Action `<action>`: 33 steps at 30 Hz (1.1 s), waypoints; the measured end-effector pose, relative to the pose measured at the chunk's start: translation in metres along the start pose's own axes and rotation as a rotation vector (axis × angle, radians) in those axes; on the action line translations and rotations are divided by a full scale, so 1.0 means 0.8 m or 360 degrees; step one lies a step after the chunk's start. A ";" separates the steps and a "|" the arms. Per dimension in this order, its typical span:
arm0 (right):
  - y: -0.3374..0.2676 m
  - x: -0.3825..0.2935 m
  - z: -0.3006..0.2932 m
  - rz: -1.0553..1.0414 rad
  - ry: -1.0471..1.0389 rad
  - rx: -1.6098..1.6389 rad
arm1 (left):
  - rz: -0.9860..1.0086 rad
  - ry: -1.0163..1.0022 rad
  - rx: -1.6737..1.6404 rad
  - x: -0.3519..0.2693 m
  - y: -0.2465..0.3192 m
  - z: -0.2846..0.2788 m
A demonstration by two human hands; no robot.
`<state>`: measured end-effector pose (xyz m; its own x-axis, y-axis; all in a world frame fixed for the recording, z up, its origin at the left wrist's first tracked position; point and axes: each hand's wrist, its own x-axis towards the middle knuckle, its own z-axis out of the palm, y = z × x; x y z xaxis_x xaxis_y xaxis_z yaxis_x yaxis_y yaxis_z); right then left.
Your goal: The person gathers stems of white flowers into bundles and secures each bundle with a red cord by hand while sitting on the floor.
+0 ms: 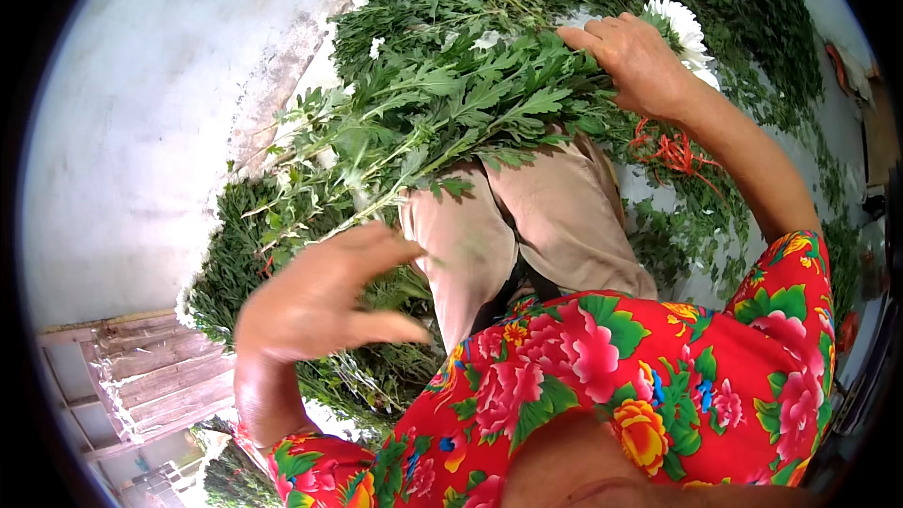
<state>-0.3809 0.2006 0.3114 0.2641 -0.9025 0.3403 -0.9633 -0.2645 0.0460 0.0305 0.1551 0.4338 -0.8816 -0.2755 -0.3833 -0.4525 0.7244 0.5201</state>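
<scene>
My right hand [635,63] is closed around a bunch of leafy chrysanthemum stems [473,99], close to its white flower heads [679,28]. The bunch lies across my lap, over the knees of beige trousers [564,204], with its cut ends towards the lower left. My left hand [338,296], blurred, hovers near those stem ends, thumb and fingers apart, with nothing seen between them. Part of the bunch is hidden under my right hand.
Large heaps of chrysanthemums [748,7] lie ahead and at the left [247,247]. Red string [677,152] sits on loose leaves right of my knees. A pale wall [141,120] stands at the left, with a slatted wooden structure [166,374] at the lower left.
</scene>
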 end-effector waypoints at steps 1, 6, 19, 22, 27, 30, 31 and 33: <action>0.002 -0.001 -0.001 -0.0004 -0.0021 -0.0018 | 0.0086 0.0212 0.0164 0.017 0.009 0.008; -0.021 -0.001 -0.021 -0.0028 -0.0021 -0.0043 | 0.0118 0.1167 0.0854 0.108 0.029 0.022; -0.048 -0.027 0.001 -0.0321 0.0006 0.0093 | -0.0270 0.0571 0.0763 0.159 -0.005 0.075; -0.056 -0.025 -0.004 -0.0361 0.0127 -0.0023 | -0.0483 0.0550 0.0923 0.164 0.023 0.079; -0.053 -0.020 -0.011 -0.0431 0.0219 -0.0023 | -0.0483 0.0799 0.0585 0.181 0.034 0.098; -0.055 -0.018 -0.024 -0.0454 0.0114 0.0004 | -0.0468 0.0804 0.0534 0.177 0.017 0.097; -0.051 -0.018 -0.033 -0.0476 0.0098 0.0026 | -0.0530 0.0772 0.0546 0.176 0.015 0.096; -0.029 -0.026 -0.071 -0.0429 0.0249 0.0329 | -0.0651 0.0708 0.0564 0.172 0.016 0.095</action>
<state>-0.3671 0.2446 0.3569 0.4808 -0.7324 0.4821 -0.8258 -0.5630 -0.0316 -0.0862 0.1747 0.3294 -0.6553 -0.7477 -0.1071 -0.7554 0.6489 0.0913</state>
